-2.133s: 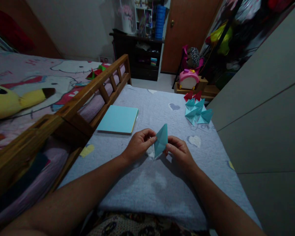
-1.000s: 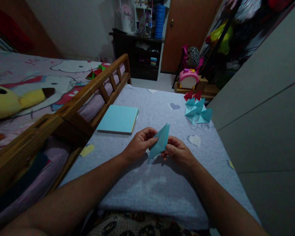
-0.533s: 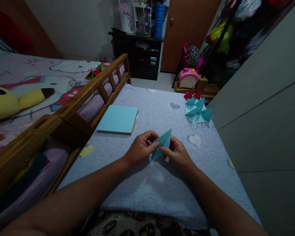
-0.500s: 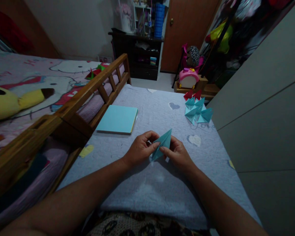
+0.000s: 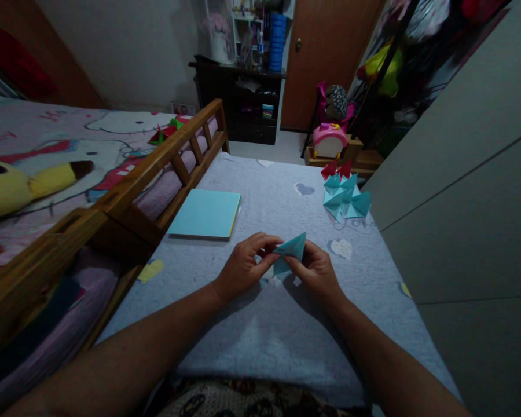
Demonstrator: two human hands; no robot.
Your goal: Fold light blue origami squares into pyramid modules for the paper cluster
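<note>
A folded teal paper piece [image 5: 292, 250] is pinched between both hands just above the grey-blue bed sheet [image 5: 269, 324]. My left hand [image 5: 245, 269] grips its left side with curled fingers. My right hand [image 5: 315, 272] holds its right side, thumb on top. A stack of teal square paper [image 5: 206, 214] lies on the sheet to the left of the hands. A pile of finished teal and red folded pieces [image 5: 345, 194] sits at the far right of the sheet.
A wooden bed rail [image 5: 156, 168] runs along the left, with a yellow plush toy [image 5: 13, 188] on the bed beyond it. A grey wardrobe wall [image 5: 464, 174] closes the right side. Toys, a dark shelf unit and a brown door stand at the far end.
The teal piece has been tipped from upright to nearly flat and lowered toward the sheet, with both hands closing in on it. The view shifted slightly.
</note>
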